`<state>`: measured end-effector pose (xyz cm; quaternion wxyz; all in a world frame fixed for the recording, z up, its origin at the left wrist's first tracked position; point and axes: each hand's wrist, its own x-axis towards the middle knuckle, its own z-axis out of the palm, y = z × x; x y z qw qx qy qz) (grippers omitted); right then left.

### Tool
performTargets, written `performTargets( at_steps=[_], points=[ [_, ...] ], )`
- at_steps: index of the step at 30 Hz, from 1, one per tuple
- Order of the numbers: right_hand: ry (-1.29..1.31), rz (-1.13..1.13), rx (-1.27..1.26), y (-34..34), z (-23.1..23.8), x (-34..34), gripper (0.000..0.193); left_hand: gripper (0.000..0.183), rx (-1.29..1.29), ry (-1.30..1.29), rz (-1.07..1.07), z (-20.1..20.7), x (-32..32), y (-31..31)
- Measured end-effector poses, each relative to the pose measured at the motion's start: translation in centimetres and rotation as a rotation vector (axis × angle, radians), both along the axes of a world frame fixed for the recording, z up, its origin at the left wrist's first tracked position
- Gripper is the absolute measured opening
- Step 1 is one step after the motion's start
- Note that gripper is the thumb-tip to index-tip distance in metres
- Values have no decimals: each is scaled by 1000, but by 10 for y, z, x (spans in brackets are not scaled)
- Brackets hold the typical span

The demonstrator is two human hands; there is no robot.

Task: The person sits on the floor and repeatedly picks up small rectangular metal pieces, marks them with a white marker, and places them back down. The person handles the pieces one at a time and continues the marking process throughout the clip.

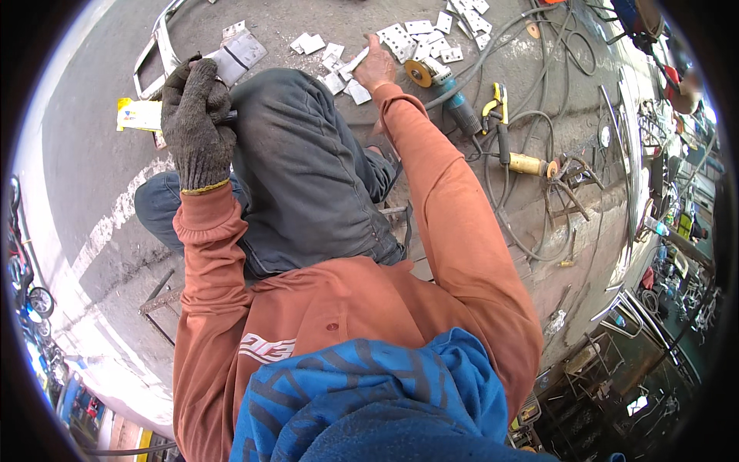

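My left hand, in a dark knitted glove with a yellow hem, is raised beside my bent left knee. Its fingers are curled, and a short dark end pokes out by the knee; what it belongs to I cannot make out. My bare right hand reaches out over the ground, pinching a small pale metal plate at its edge. Around that hand lie several more pale plates, some with holes, some loose. A grey flat piece with a dark line across it rests just beyond the glove.
An angle grinder with a yellowish disc lies right of my right hand. Near it are a yellow electrode holder, a second yellow grinder and tangled cables. A yellow-white packet and a metal frame lie left.
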<state>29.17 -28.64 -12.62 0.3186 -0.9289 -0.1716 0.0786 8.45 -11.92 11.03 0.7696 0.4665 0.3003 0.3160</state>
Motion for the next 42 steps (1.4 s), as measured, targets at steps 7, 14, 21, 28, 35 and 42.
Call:
performTargets(
  at_steps=[7, 14, 21, 28, 35, 42],
  points=[
    [53, 239, -210, 93, 5, 5, 57, 16, 38, 27, 48, 9, 6, -9],
    [-15, 647, -358, 119, 2, 13, 46, 14, 54, 78, 0, 12, 10, -5],
    [-108, 569, -241, 63, -11, 10, 52, 13, 68, -12, -20, -2, 14, -1],
    [-204, -97, 656, 52, 66, 0, 62, 10, 28, -6, -30, -5, 11, 6],
    [-356, 72, 965, 22, 219, -93, 51, 19, -201, -41, 35, -17, 12, 22],
    [-580, 567, 708, -13, 227, -190, 38, 15, -234, -21, 101, -26, 11, 27]
  ],
)
